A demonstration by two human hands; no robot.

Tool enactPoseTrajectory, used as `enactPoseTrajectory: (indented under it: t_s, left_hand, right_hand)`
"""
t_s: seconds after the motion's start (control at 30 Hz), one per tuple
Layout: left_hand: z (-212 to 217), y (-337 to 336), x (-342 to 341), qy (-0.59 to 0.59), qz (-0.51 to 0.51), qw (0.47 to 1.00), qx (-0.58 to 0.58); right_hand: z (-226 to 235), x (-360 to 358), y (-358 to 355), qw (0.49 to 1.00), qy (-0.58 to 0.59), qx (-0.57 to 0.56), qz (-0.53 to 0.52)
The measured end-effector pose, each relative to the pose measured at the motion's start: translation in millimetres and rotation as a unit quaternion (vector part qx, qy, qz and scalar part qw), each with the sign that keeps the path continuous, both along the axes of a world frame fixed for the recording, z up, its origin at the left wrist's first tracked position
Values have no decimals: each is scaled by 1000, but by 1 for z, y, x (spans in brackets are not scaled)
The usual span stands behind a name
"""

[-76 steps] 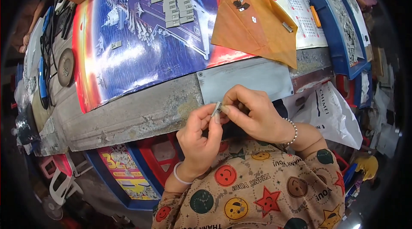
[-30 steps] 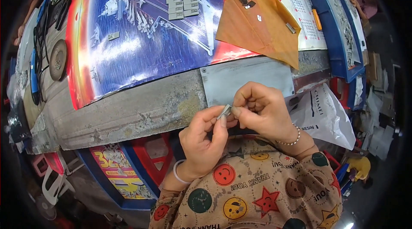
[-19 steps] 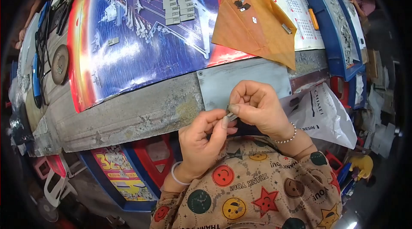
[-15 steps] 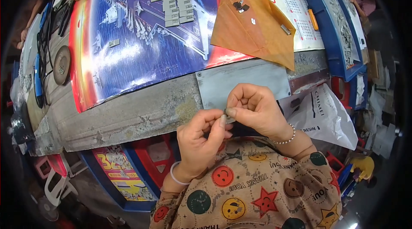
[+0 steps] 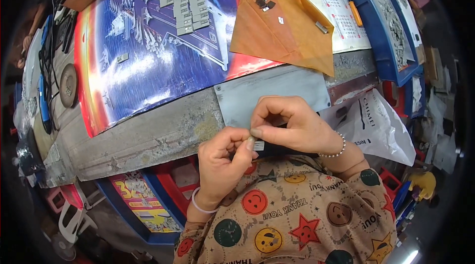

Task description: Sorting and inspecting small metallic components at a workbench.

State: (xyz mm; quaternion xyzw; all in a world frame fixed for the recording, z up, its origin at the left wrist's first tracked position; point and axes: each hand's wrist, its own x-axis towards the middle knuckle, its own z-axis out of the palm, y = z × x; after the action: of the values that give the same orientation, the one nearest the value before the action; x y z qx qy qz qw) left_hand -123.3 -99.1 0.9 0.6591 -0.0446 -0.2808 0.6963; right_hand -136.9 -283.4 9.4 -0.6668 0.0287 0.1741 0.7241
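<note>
Grey metal rectangle (image 5: 259, 146) sits pinched in bare left hand (image 5: 221, 159), bare right hand (image 5: 291, 124) pressing fingertips together alongside, contents hidden.

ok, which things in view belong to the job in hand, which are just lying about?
Job, likely:
small pale-grey piece, pinched in left hand, right hand meeting it
flat grey pieces in columns
blue plastic tray of small grey parts

Lying about, likely:
white printed plastic bag
slim orange stick

1. White glare washes over your glossy poster (image 5: 148, 61).
2. Your surface (image 5: 143, 138) is well lit, the floor (image 5: 443, 195) dim.
3. Your fisheye edges bend into black.
4. Detail at your fingers (image 5: 242, 154) is too small to read.
</note>
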Motion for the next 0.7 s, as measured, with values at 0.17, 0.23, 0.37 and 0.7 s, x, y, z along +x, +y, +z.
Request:
enactPoseTrajectory:
  t_s: [0.17, 0.23, 0.37, 0.7]
  left_hand:
    - [-1, 1, 1, 22, -9, 1000, -1]
    - [-2, 0, 1, 37, -4, 999, -5]
    - [-7, -2, 1, 47, 31, 995, -80]
    - [-8, -8, -8, -33, 74, 995, -53]
  right_hand:
    - [11, 3, -7, 995, -11, -90, 40]
    - [9, 1, -4, 994, -18, -104, 27]
    - [2, -5, 5, 997, -20, -30, -75]
    - [-9, -8, 21, 983, -74, -67, -151]
